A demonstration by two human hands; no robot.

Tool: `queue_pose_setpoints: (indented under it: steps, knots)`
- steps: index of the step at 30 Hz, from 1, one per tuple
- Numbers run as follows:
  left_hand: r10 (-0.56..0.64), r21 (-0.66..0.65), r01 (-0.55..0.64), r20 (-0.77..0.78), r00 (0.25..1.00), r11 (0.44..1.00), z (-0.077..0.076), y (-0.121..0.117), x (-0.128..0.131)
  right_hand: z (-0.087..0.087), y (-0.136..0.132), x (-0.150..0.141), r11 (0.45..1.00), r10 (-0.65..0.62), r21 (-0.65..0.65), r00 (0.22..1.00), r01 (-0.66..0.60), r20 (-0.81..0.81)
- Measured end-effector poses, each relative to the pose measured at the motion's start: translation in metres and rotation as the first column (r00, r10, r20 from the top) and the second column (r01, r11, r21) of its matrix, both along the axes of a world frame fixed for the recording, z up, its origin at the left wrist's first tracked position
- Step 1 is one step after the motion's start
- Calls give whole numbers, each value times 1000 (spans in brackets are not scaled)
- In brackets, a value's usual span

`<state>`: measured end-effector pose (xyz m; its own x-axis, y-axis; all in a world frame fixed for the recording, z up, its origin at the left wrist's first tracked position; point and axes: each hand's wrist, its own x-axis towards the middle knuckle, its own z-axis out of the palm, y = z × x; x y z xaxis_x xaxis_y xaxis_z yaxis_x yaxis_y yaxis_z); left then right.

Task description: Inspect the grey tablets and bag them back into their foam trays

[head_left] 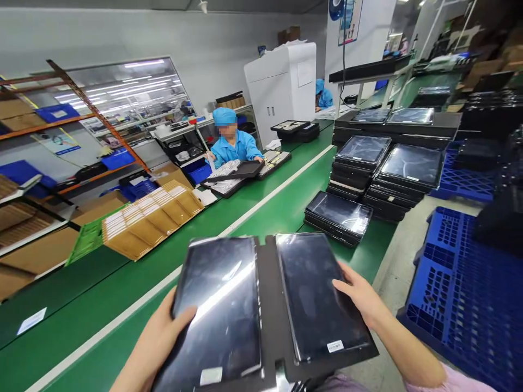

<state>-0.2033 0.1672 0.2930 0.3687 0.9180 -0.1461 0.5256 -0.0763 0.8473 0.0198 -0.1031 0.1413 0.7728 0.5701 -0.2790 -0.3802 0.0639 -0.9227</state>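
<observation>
1. Black tray (272,299), at 6 o'clock of the view, holds two glossy panels (223,316) side by side; its near-left corner is cut off.
2. Left hand (165,329) grasps its left side, right hand (362,294) its right, thumbs on top; fingers beneath are hidden.
3. Three panel stacks (339,212) stand near 3 o'clock, layers hard to count.
4. One cardboard carton (125,245), at 9 o'clock, holds white pieces, indistinct.
5. One co-worker (235,147) sits at 11 o'clock.

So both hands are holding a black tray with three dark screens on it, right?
Not quite: the head view shows two dark screens on the black tray, not three; your left hand and right hand do hold it.
</observation>
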Motion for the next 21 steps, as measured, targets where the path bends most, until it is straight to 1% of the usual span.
queue_pose_setpoints:
  steps: [1, 2, 3, 4, 6, 8, 9, 10, 12, 13, 16, 19, 21]
  knots:
    - [-168, 4, 168, -24, 986, 986, 4, 8, 36, -7, -11, 4, 995, -100, -28, 995, 100, -17]
    - [-280, 28, 282, -52, 959, 959, 5, 14, 73, -15, -21, 6, 978, -199, -66, 980, 198, -15]
    - [-375, 59, 381, -81, 923, 923, 3, 19, 109, -22, -30, 7, 951, -290, -104, 957, 290, 8]
    - [-454, 74, 464, -125, 882, 883, -3, 23, 143, -29, -38, 6, 917, -373, -137, 927, 375, 44]
    - [-560, 72, 588, -232, 795, 806, -23, 24, 206, -45, -51, 2, 851, -481, -183, 871, 492, 102]
    - [-608, 26, 637, -272, 746, 770, -52, 20, 255, -64, -59, -4, 787, -553, -253, 825, 563, 116]
    - [-622, -4, 652, -304, 721, 758, -69, 17, 274, -75, -61, -8, 752, -585, -297, 804, 588, 109]
    - [-633, -37, 663, -340, 695, 748, -85, 15, 288, -88, -62, -11, 717, -617, -341, 781, 608, 97]
    - [-655, -109, 682, -423, 626, 723, -118, 13, 307, -115, -62, -15, 665, -658, -412, 750, 622, 71]
    - [-665, -145, 690, -463, 586, 709, -134, 13, 313, -130, -61, -16, 655, -657, -447, 751, 610, 62]
    - [-674, -218, 701, -564, 477, 679, -175, 15, 325, -169, -59, -14, 637, -582, -582, 811, 505, 65]
    - [-648, -226, 707, -643, 408, 670, -205, 14, 334, -196, -59, -9, 593, -502, -699, 862, 400, 68]
    - [-620, -206, 717, -687, 379, 666, -218, 11, 338, -206, -58, -6, 549, -450, -757, 888, 355, 91]
